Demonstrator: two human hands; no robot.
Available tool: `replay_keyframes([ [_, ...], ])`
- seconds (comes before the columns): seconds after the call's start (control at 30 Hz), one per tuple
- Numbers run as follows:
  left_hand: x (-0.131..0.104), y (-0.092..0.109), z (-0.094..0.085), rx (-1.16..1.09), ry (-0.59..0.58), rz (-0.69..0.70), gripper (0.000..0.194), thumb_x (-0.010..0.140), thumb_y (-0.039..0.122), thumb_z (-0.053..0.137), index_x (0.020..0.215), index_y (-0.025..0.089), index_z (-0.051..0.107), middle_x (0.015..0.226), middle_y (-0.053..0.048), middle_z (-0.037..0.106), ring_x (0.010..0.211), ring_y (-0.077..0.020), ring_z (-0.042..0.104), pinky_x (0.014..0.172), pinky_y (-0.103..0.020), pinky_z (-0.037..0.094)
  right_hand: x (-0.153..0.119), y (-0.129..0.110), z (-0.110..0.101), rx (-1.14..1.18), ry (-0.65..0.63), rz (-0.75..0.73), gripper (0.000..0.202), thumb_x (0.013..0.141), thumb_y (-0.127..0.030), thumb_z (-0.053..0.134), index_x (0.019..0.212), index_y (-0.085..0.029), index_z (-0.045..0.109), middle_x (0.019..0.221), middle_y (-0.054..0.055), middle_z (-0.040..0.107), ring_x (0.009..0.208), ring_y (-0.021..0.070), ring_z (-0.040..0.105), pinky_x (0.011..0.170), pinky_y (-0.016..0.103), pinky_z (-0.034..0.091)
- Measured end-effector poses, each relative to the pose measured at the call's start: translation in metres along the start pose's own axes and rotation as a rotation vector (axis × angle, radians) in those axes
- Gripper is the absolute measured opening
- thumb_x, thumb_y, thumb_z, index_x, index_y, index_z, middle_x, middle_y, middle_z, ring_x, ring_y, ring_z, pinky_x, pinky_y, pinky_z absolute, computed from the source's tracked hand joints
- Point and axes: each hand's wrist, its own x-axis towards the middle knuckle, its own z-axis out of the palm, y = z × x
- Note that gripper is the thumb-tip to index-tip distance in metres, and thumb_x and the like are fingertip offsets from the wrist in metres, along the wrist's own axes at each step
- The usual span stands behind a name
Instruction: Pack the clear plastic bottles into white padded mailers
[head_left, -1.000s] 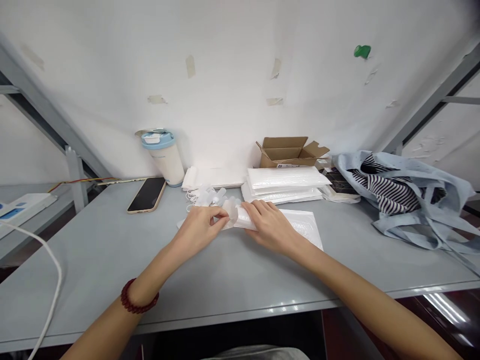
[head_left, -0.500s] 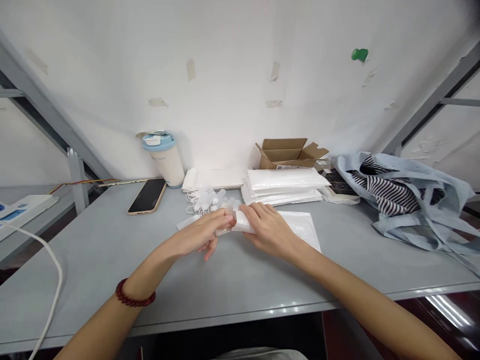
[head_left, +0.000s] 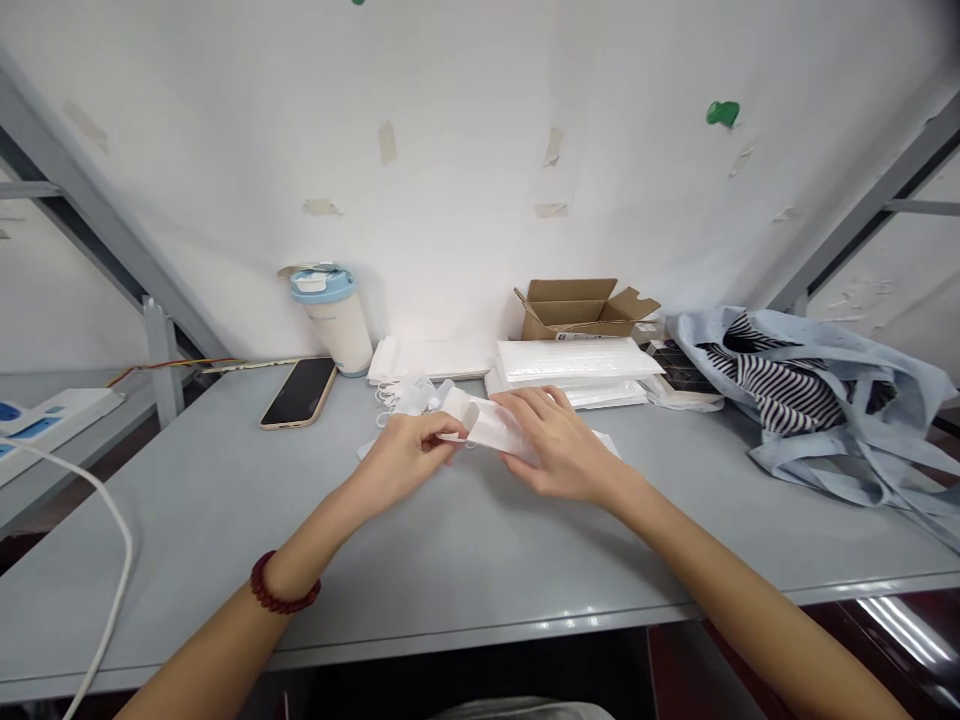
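Midway between the surface's (head_left: 480,560) front and back edges, the left hand (head_left: 407,452) pinched a white padded envelope's (head_left: 501,432) open end between thumb and fingers; the right hand (head_left: 561,452) curled, partly closed, around its body. More white envelopes (head_left: 574,362) lay stacked toward the back edge.

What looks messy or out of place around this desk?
The blue bag looks untidy: slumped on the desk, striped fabric showing at its opening. Torn tape scraps on the wall look like leftovers. I see no spill.
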Motion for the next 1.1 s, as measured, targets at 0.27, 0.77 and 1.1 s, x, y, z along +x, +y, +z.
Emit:
replay_keyframes([
  [0.27,-0.002,0.002,0.011,0.150,0.351,0.317,0.015,0.083,0.015,0.048,0.084,0.020,0.062,0.088,-0.003,0.070,0.078,-0.0143,0.063,0.070,-0.024,0.049,0.001,-0.012,0.013,-0.173,-0.031,-0.020,0.047,0.071,0.002,0.039,0.116,-0.008,0.046,0.113,0.017,0.059,0.099,0.0264,0.055,0.087,0.041,0.038],
  [0.77,0.001,-0.004,0.031,0.030,0.443,0.381,0.023,0.081,0.012,0.057,0.101,0.019,0.049,0.104,-0.007,0.060,0.097,-0.0158,0.060,0.084,-0.032,0.054,-0.001,-0.012,0.007,-0.061,0.008,-0.047,0.035,0.078,-0.007,0.039,0.109,-0.014,0.052,0.098,0.011,0.056,0.084,0.0212,0.051,0.071,0.032,0.041],
  [1.1,0.000,-0.012,0.040,0.342,0.332,0.307,0.013,0.089,0.026,0.050,0.090,0.017,0.060,0.077,-0.003,0.067,0.068,-0.0164,0.060,0.059,-0.026,0.043,-0.002,-0.009,0.017,-0.341,0.281,-0.167,0.031,0.078,-0.001,0.035,0.098,-0.010,0.057,0.069,0.004,0.056,0.065,0.0166,0.049,0.057,0.029,0.034],
])
